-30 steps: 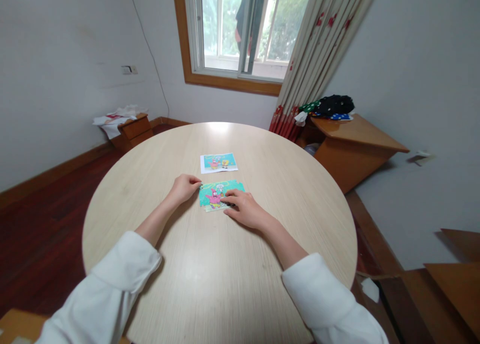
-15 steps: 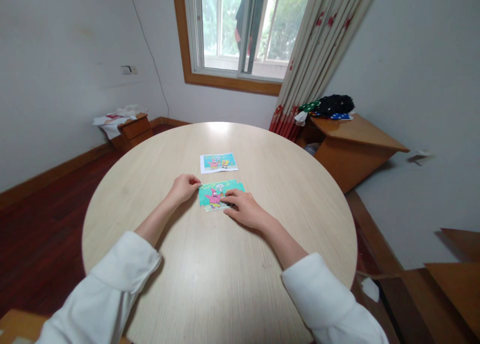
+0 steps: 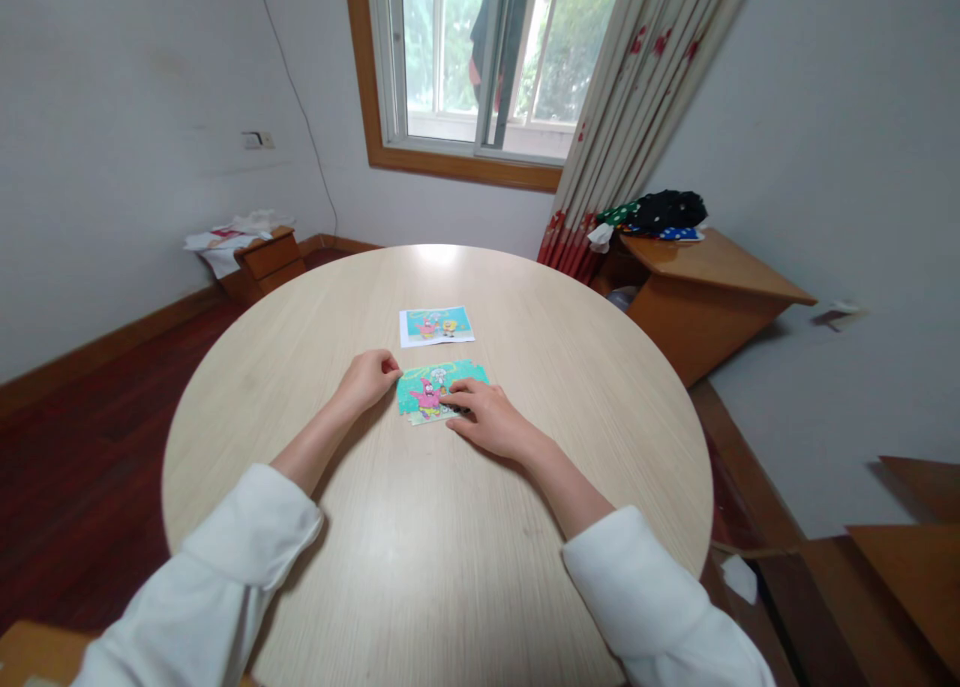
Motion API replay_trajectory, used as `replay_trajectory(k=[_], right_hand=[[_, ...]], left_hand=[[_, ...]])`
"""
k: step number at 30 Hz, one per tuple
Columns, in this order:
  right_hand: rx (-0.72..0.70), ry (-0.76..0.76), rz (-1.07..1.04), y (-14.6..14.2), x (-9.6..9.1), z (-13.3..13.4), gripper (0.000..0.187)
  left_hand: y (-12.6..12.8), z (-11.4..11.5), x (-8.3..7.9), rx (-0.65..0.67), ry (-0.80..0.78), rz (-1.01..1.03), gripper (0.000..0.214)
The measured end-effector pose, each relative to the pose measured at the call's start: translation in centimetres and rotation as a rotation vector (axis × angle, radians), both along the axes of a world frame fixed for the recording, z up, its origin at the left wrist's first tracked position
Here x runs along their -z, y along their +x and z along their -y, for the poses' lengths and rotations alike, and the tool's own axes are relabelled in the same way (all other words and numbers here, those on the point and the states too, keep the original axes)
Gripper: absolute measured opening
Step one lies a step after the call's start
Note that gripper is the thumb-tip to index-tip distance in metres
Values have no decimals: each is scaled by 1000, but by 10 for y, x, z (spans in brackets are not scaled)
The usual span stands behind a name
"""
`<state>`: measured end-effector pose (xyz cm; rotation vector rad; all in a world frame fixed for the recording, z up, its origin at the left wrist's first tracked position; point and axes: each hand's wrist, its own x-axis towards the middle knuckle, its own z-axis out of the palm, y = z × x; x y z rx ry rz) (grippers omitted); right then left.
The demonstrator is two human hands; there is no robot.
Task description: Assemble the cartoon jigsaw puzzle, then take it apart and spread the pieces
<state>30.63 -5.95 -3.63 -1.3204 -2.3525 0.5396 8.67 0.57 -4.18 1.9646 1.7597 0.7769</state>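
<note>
A turquoise cartoon jigsaw puzzle (image 3: 415,399) with a pink starfish figure lies flat, its outline notched at the lower left and right corners. At its upper left edge is my left hand (image 3: 369,379), fingers curled together and the tips against or very near the border; whatever is between them is hidden. My right hand (image 3: 491,415) rests over the puzzle's right part with fingers stretched out and slightly apart, covering some of the picture. Just beyond the puzzle lies a printed reference picture (image 3: 437,326) of the same scene, with a white margin.
All this is on a round, pale wooden table (image 3: 435,567). Behind it are a window (image 3: 450,67) and a patterned curtain (image 3: 630,77). A wooden desk (image 3: 705,267) with a clothes pile (image 3: 667,210) stands right, a small cabinet (image 3: 268,257) left.
Both hands stay almost where they were, and the puzzle lies in the same place. The view has shifted very slightly.
</note>
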Motion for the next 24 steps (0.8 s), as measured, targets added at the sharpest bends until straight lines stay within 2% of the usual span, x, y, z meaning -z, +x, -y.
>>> replay_trajectory(k=[2,4,8,11,14,17,21,24], right_hand=[[-3,11,5,1,1,0,35],[-11,29,8,1,2,0,34],[-22,64,-21,2,1,-2,28],[-5,100,-129,1,-1,-3,19],[36,195,-274,-1,-3,-4,16],[52,312,-374,-4,-4,-3,19],[-51,341,-381,-7,-3,-1,23],[-115,255,-365,-8,-3,1,19]], left_hand=[[2,2,-4,-27,9,73,8],[6,5,-9,-72,-38,291,11],[12,13,-24,-82,-450,1098,8],[16,21,-33,-32,-717,1356,24],[22,30,-35,116,-946,1532,48],[29,38,-31,306,-1060,1608,62],[37,45,-28,461,-1100,1638,64],[41,48,-27,456,-1092,1585,58]])
